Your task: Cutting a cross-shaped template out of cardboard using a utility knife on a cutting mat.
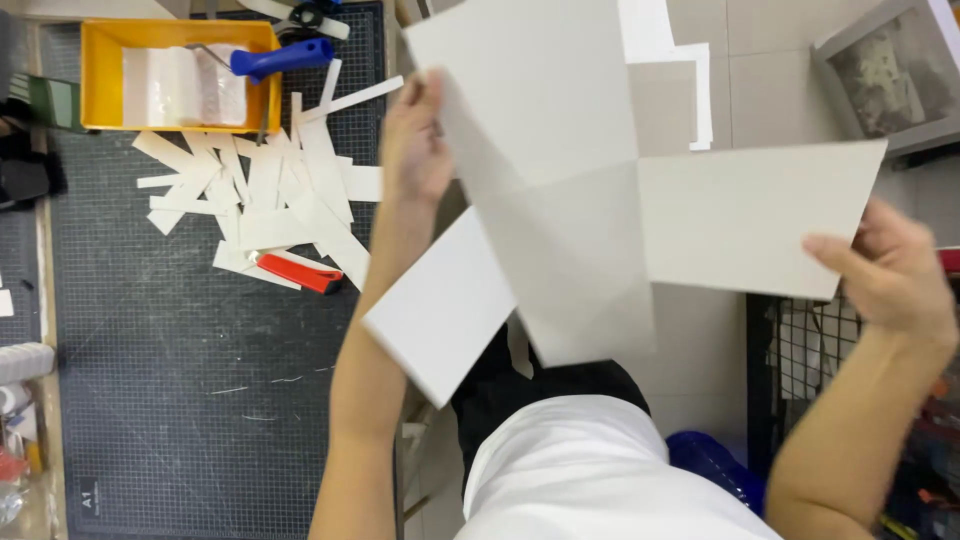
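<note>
Head view, from left to right: a dark cutting mat (190, 400) covers the counter, bearing a yellow tray (95, 80), a blue-handled tool (285, 58), scattered white paper strips (260, 190) and a red knife (300, 272). The left hand (415, 140) grips the left edge of a large folded white board (570, 230), held up in the air over the person's lap. The right hand (890, 275) pinches the board's right flap, thumb on top.
</note>
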